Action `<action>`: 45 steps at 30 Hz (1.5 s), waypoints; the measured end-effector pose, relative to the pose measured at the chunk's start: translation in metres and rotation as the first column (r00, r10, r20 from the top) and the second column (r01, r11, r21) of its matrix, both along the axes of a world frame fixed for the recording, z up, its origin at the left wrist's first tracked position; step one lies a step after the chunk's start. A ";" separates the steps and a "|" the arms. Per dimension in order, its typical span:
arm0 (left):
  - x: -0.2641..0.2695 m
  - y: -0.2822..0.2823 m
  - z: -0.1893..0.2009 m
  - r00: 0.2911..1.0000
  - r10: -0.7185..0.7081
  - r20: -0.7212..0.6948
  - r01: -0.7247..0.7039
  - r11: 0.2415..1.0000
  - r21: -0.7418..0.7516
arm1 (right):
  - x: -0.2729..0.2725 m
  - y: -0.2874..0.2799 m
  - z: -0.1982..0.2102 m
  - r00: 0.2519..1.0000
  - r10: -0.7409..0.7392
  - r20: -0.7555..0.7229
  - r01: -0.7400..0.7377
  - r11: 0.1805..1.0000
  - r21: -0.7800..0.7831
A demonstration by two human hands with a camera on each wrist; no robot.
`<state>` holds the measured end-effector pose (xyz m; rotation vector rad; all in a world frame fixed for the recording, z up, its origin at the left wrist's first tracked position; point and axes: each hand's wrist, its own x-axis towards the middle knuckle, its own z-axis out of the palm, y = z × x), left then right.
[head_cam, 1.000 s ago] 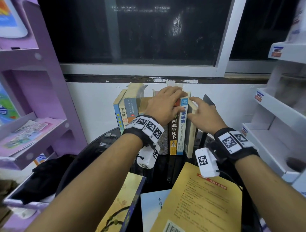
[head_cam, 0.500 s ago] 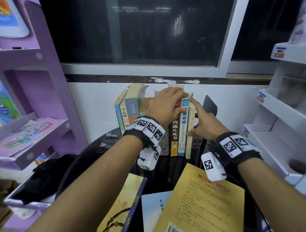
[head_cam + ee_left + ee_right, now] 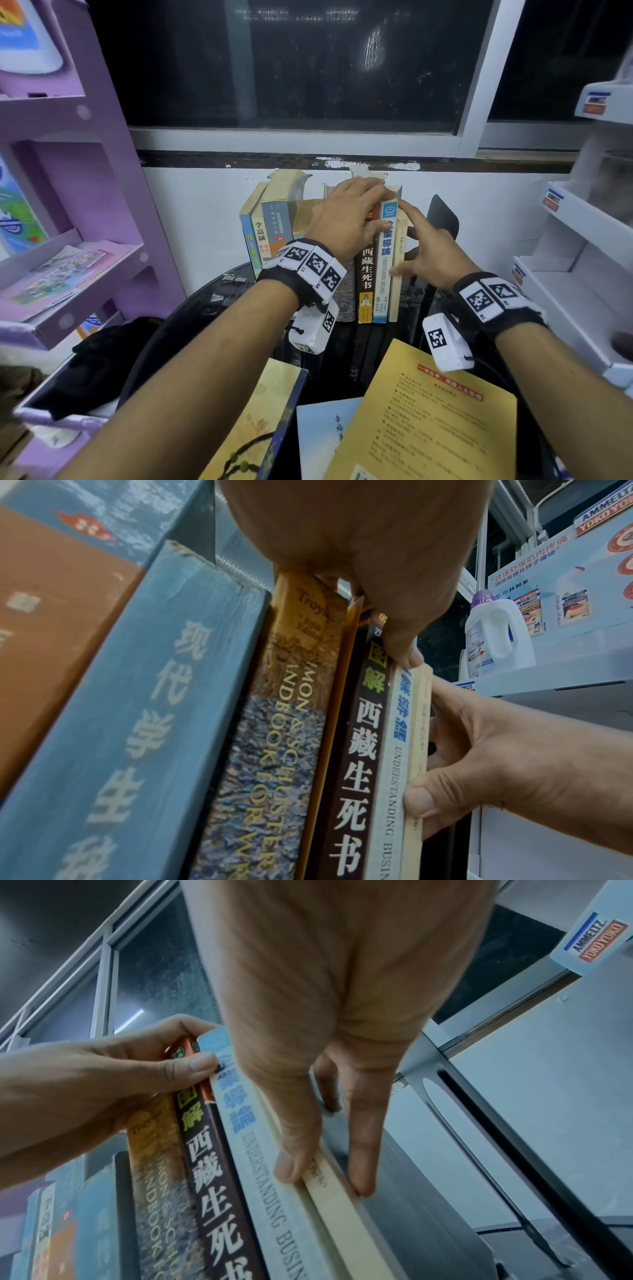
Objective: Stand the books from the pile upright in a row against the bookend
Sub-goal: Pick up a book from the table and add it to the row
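Observation:
Several books stand upright in a row (image 3: 310, 240) on the black round table (image 3: 212, 308), against the white wall. My left hand (image 3: 385, 207) grips the tops of the middle books, thumb on the white-and-blue spine (image 3: 394, 764). My right hand (image 3: 407, 246) pinches the thin cream book (image 3: 337, 1213) at the row's right end, thumb on its spine, fingers on its outer cover. The black bookend (image 3: 445, 216) stands just right of that book, a narrow gap between them. The pile lies near me: a yellow book (image 3: 428, 411), a pale blue one (image 3: 318, 435), a gold one (image 3: 253, 428).
A purple shelf unit (image 3: 85, 205) with magazines stands on the left. White display shelves (image 3: 565, 274) with a white bottle (image 3: 500, 637) stand on the right. A dark window (image 3: 308, 68) runs above the wall. Small black clips (image 3: 233, 284) lie on the table's left.
My right hand has slid from the cream book's top down to its spine and side. That book now stands straighter against the row, and more of the bookend shows. Left hand unchanged.

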<state>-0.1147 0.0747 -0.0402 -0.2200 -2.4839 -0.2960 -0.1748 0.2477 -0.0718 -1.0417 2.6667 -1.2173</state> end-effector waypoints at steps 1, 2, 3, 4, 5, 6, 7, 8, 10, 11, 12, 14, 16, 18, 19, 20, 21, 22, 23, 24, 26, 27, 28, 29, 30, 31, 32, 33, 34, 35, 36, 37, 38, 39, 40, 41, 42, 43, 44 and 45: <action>0.000 0.000 0.000 1.000 0.000 0.001 0.000 1.000 -0.002 | -0.001 0.001 0.000 1.000 0.003 0.006 -0.003 1.000 -0.005; 0.000 0.000 0.000 1.000 -0.001 0.004 0.001 1.000 -0.005 | -0.001 0.001 0.000 1.000 0.005 0.009 -0.005 1.000 -0.006; 0.000 0.000 0.000 1.000 -0.002 0.007 0.002 1.000 -0.007 | -0.001 0.001 0.000 1.000 0.005 0.011 -0.005 1.000 -0.005; 0.000 0.000 0.000 1.000 -0.004 0.006 0.004 1.000 -0.007 | -0.001 0.001 0.000 1.000 0.002 0.015 -0.002 1.000 -0.002; 0.001 0.001 0.001 1.000 -0.003 0.006 0.003 1.000 -0.005 | -0.001 0.001 -0.001 1.000 -0.002 0.019 0.002 1.000 -0.001; 0.000 0.001 0.000 1.000 0.000 0.006 0.000 1.000 -0.005 | -0.001 0.000 -0.001 1.000 -0.006 0.023 0.006 1.000 -0.005; 0.001 0.001 0.000 1.000 0.005 0.008 -0.005 1.000 -0.009 | 0.000 0.001 -0.002 1.000 -0.007 0.026 0.008 1.000 -0.011; 0.001 0.001 0.000 1.000 0.009 0.008 -0.009 1.000 -0.014 | 0.000 0.000 -0.002 1.000 -0.009 0.027 0.009 1.000 -0.017; 0.001 0.000 0.000 1.000 0.012 0.004 -0.011 1.000 -0.017 | 0.000 0.000 -0.002 0.999 -0.011 0.030 0.012 1.000 -0.019; 0.001 0.000 0.000 1.000 0.012 0.005 -0.012 1.000 -0.017 | 0.000 0.000 -0.002 0.999 -0.013 0.034 0.014 1.000 -0.021; 0.001 0.000 0.000 1.000 0.013 0.006 -0.012 1.000 -0.017 | 0.001 0.000 -0.002 0.999 -0.014 0.036 0.015 1.000 -0.022; 0.001 0.001 0.000 1.000 0.014 0.005 -0.013 1.000 -0.022 | 0.002 0.000 -0.002 0.999 -0.017 0.031 0.017 1.000 -0.026; 0.001 0.000 0.000 1.000 0.018 0.001 -0.018 0.999 -0.027 | 0.002 -0.001 -0.004 0.999 -0.020 0.026 0.020 0.999 -0.028; 0.000 0.001 0.000 1.000 0.018 0.002 -0.018 1.000 -0.025 | 0.002 0.000 -0.004 1.000 -0.021 0.023 0.022 0.999 -0.028; 0.000 0.001 0.000 1.000 0.018 0.002 -0.017 1.000 -0.024 | 0.002 0.001 -0.004 1.000 -0.020 0.024 0.021 0.999 -0.028; 0.000 0.001 0.000 1.000 0.017 0.003 -0.017 1.000 -0.021 | 0.001 0.001 -0.004 1.000 -0.017 0.023 0.018 0.999 -0.028; 0.000 0.001 0.000 1.000 0.015 0.005 -0.015 1.000 -0.017 | 0.001 0.002 -0.004 1.000 -0.016 0.021 0.017 1.000 -0.025; 0.000 0.001 -0.001 1.000 0.012 0.005 -0.012 1.000 -0.013 | 0.001 0.001 -0.004 1.000 -0.015 0.017 0.016 1.000 -0.025; 0.000 0.000 -0.001 1.000 0.007 0.005 -0.007 1.000 -0.011 | 0.001 0.001 -0.004 1.000 -0.016 0.014 0.017 0.999 -0.028; -0.001 0.000 -0.001 1.000 0.002 0.006 -0.002 1.000 -0.010 | 0.000 0.001 -0.005 1.000 -0.019 0.012 0.020 0.999 -0.034; -0.001 0.001 -0.002 1.000 -0.002 0.006 0.002 1.000 -0.012 | -0.001 0.000 -0.006 1.000 -0.027 0.009 0.028 0.999 -0.036; 0.000 0.001 -0.002 1.000 -0.002 0.005 0.002 1.000 -0.010 | -0.001 0.000 -0.006 0.999 -0.031 0.007 0.031 0.999 -0.032; 0.000 0.001 -0.002 1.000 -0.001 0.004 0.001 1.000 -0.010 | 0.000 0.000 -0.006 0.999 -0.033 0.008 0.033 0.999 -0.028; 0.000 0.001 -0.002 1.000 -0.001 0.004 0.001 1.000 -0.013 | 0.000 0.000 -0.006 0.999 -0.033 0.008 0.033 0.999 -0.023; 0.001 0.002 -0.001 1.000 -0.003 0.003 0.003 1.000 -0.020 | 0.001 0.000 -0.005 0.999 -0.034 0.008 0.034 0.999 -0.015; 0.002 0.002 -0.001 1.000 -0.004 0.004 0.004 1.000 -0.026 | 0.002 0.000 -0.005 0.999 -0.039 0.007 0.039 0.999 -0.002; 0.002 0.003 0.000 1.000 -0.005 0.007 0.006 1.000 -0.027 | 0.003 -0.001 -0.004 0.999 -0.045 0.006 0.045 0.999 0.012; 0.003 0.004 0.001 1.000 -0.005 0.016 0.005 1.000 -0.021 | 0.004 -0.001 -0.003 0.999 -0.051 0.005 0.051 0.998 0.027; 0.005 0.005 0.003 1.000 -0.004 0.030 0.004 1.000 -0.012 | 0.005 -0.002 -0.003 0.998 -0.056 0.009 0.056 0.998 0.042; 0.006 0.006 0.004 0.999 -0.004 0.048 0.004 1.000 -0.001 | 0.006 -0.002 -0.002 0.998 -0.061 0.012 0.060 0.997 0.056; 0.008 0.007 0.006 0.998 -0.007 0.062 0.006 1.000 0.011 | 0.007 -0.002 0.000 0.998 -0.065 0.016 0.063 0.996 0.070; 0.009 0.007 0.008 0.997 -0.010 0.077 0.008 1.000 0.028 | 0.009 -0.002 0.002 0.998 -0.065 0.025 0.063 0.995 0.083; 0.012 0.008 0.010 0.996 -0.014 0.089 0.009 0.999 0.050 | 0.011 -0.001 0.003 0.997 -0.066 0.035 0.062 0.994 0.092; 0.015 0.008 0.011 0.995 -0.014 0.095 0.008 0.997 0.070 | 0.014 -0.001 0.005 0.997 -0.066 0.041 0.061 0.993 0.099; 0.017 0.008 0.011 0.995 -0.013 0.097 0.005 0.996 0.085 | 0.016 0.000 0.007 0.997 -0.067 0.044 0.062 0.993 0.104; 0.020 0.008 0.011 0.995 -0.013 0.096 0.004 0.996 0.091 | 0.020 0.001 0.009 0.997 -0.065 0.045 0.060 0.993 0.105; 0.023 0.008 0.010 0.995 -0.013 0.097 0.004 0.996 0.093 | 0.023 0.003 0.011 0.997 -0.064 0.047 0.059 0.993 0.102; 0.027 0.009 0.010 0.995 -0.014 0.098 0.005 0.996 0.094 | 0.027 0.004 0.013 0.997 -0.061 0.047 0.056 0.993 0.100; 0.030 0.009 0.009 0.995 -0.013 0.096 0.004 0.996 0.091 | 0.031 0.006 0.015 0.997 -0.056 0.045 0.051 0.994 0.100; 0.034 0.010 0.008 0.996 -0.010 0.093 0.002 0.996 0.084 | 0.034 0.008 0.016 0.998 -0.050 0.043 0.046 0.994 0.101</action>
